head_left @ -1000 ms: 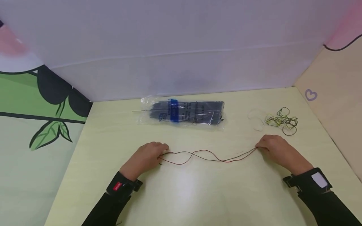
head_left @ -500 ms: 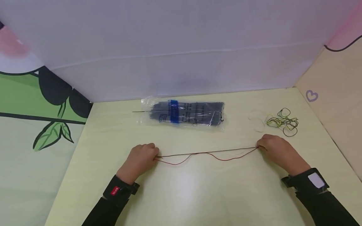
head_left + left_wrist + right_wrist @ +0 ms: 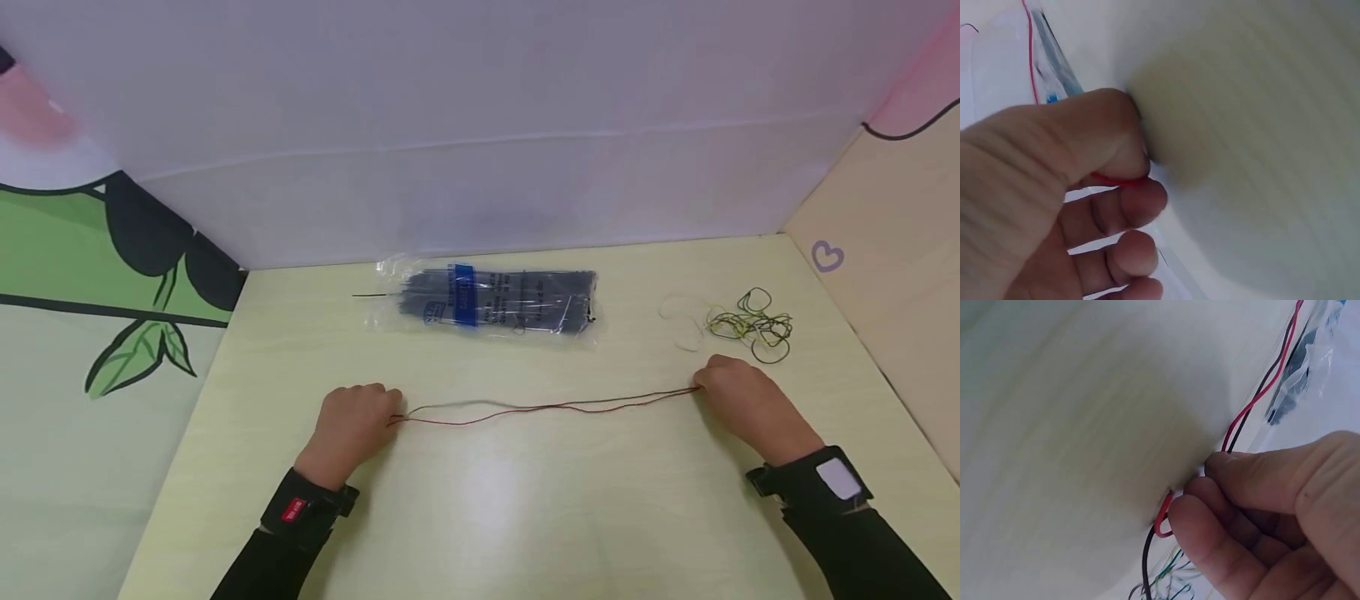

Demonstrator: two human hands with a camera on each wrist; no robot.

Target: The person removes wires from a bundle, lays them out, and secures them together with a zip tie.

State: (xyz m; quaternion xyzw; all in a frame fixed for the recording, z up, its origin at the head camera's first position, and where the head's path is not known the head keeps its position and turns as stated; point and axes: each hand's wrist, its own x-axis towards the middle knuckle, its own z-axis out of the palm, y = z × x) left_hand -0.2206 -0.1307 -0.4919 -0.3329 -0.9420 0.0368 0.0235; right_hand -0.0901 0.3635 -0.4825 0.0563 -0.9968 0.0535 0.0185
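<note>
A thin red wire (image 3: 450, 423) and a dark wire (image 3: 457, 403) run side by side above the pale table between my hands. At their left end, my left hand (image 3: 348, 433) pinches them; the left wrist view shows red wire (image 3: 1110, 180) between thumb and index finger, the other fingers curled. My right hand (image 3: 753, 408) pinches the other end between thumb and fingers. In the right wrist view, a bent red wire end (image 3: 1163, 515) and a black wire end (image 3: 1146, 562) stick out past the fingertips. The wires sag slightly and touch near the middle.
Behind the wires lies a clear plastic bag (image 3: 517, 300) of dark, thin strips with a blue label. A loose tangle of green and yellow wires (image 3: 750, 323) sits beyond my right hand. A pale wall (image 3: 480, 200) closes off the table's (image 3: 480, 517) back.
My left hand has moved left and my right hand slightly right. The wires, earlier crossing in wide loops, now lie nearly straight and close together.
</note>
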